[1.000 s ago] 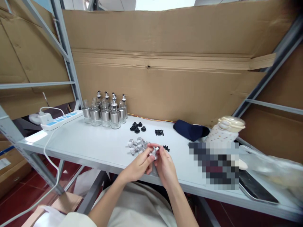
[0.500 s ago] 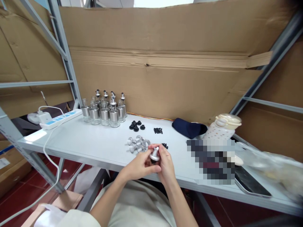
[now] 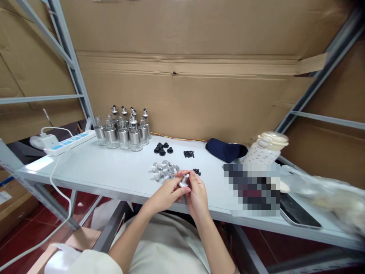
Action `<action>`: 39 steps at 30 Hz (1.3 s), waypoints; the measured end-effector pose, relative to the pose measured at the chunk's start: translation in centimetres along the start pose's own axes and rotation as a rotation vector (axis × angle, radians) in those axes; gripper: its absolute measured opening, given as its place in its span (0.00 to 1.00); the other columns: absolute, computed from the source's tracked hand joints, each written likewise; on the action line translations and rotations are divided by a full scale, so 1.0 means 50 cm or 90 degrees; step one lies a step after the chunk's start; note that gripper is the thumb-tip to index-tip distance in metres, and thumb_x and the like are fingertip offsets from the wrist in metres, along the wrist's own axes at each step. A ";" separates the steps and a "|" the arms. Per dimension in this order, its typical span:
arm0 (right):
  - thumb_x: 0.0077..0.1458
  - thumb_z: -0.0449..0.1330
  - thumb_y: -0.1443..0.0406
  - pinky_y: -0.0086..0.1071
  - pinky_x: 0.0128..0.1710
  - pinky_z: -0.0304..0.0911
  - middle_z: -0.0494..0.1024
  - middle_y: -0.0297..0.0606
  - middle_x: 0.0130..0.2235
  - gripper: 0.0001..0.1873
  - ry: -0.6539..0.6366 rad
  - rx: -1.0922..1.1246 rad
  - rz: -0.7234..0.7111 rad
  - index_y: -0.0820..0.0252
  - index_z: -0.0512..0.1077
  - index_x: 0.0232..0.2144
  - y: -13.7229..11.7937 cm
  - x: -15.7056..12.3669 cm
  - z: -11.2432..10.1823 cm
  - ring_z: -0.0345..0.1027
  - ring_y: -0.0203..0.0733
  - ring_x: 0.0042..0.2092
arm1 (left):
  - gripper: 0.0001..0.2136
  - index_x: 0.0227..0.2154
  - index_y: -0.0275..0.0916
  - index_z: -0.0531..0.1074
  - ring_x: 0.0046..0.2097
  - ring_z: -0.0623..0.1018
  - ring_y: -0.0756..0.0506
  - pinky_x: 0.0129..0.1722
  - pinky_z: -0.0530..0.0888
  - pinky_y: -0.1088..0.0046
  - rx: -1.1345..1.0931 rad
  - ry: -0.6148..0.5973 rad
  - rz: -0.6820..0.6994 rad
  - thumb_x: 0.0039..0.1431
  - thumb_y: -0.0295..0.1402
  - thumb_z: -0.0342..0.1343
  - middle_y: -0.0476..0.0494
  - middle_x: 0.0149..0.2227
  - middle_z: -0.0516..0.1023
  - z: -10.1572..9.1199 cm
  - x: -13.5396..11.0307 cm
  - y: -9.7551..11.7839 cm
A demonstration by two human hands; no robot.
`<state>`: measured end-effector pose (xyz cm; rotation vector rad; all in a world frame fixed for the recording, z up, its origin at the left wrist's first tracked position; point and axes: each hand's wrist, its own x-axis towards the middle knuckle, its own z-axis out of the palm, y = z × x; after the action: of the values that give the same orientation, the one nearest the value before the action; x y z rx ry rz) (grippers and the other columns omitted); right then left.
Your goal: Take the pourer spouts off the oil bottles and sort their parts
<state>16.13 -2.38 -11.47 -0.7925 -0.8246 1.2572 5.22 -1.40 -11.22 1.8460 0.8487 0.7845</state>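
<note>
My left hand point(image 3: 167, 193) and my right hand point(image 3: 198, 193) meet near the table's front edge, both closed around a silver pourer spout point(image 3: 184, 182). The spout leans a little, its narrow end up, and my left thumb covers its lower part. Just beyond my left hand lies a cluster of silver spout pieces point(image 3: 163, 172) with round flanges. Small black caps point(image 3: 196, 172) sit close behind my right fingertips. Farther back are black rubber stoppers point(image 3: 162, 152) in a loose group and short black pieces point(image 3: 188, 154) side by side.
Several glass bottles with steel bands point(image 3: 123, 137) stand at the back left, some topped with spouts. A white power strip point(image 3: 67, 145) lies left of them. Rightward are a navy cloth item point(image 3: 225, 150), a dotted jug point(image 3: 261, 154), a phone point(image 3: 299, 213) and a plastic bag point(image 3: 322, 194).
The spout tilts more in my hands, and its black underside, visible before, is now covered by my left thumb and fingers. The whole view has shifted slightly.
</note>
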 end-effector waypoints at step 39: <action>0.50 0.48 0.69 0.39 0.41 0.59 0.76 0.46 0.35 0.14 0.111 -0.884 -0.309 0.64 0.73 0.34 -0.032 0.090 -0.184 0.66 0.46 0.36 | 0.16 0.45 0.41 0.55 0.25 0.66 0.54 0.29 0.65 0.76 -0.165 0.027 -0.015 0.56 0.36 0.53 0.53 0.30 0.65 -0.001 -0.006 -0.009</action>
<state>25.43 1.34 -14.15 -1.6047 -1.6194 0.0138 4.92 -1.46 -11.67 1.5932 0.7567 0.8778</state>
